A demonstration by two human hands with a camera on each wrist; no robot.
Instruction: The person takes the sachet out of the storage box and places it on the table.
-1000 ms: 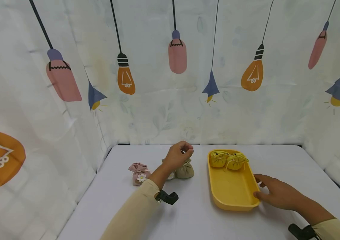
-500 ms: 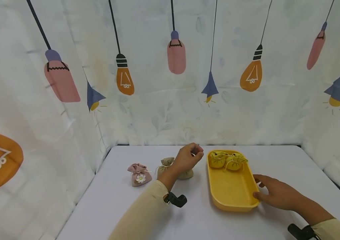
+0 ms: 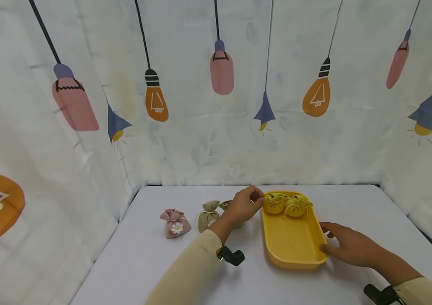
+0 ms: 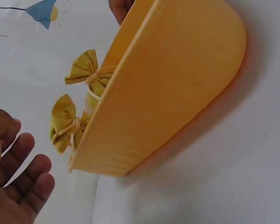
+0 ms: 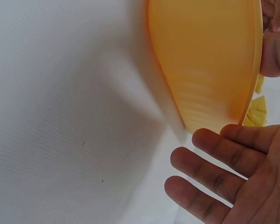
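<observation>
A yellow rectangular tray (image 3: 294,241) stands right of the middle of the table, with two yellow drawstring pouches (image 3: 296,206) at its far end. My left hand (image 3: 243,206) is beside the tray's far left corner, holding nothing. Its fingers (image 4: 25,163) are loosely bent, apart from the pouches in the left wrist view. At the tray's right side, my right hand (image 3: 351,245) holds the rim, the thumb (image 5: 273,56) at the edge and the fingers (image 5: 214,161) outside the wall. Two green pouches (image 3: 208,217) sit by my left wrist, one partly hidden behind the hand.
A pink pouch (image 3: 175,223) with a white flower stands farther left on the white table (image 3: 132,262). Behind the table hangs a pale curtain (image 3: 200,140) printed with lamps and bulbs. Each wrist wears a black camera strap.
My left hand has moved right, from above the green pouches to the tray's left rim, uncovering more of one green pouch. The right hand and the tray have stayed in place.
</observation>
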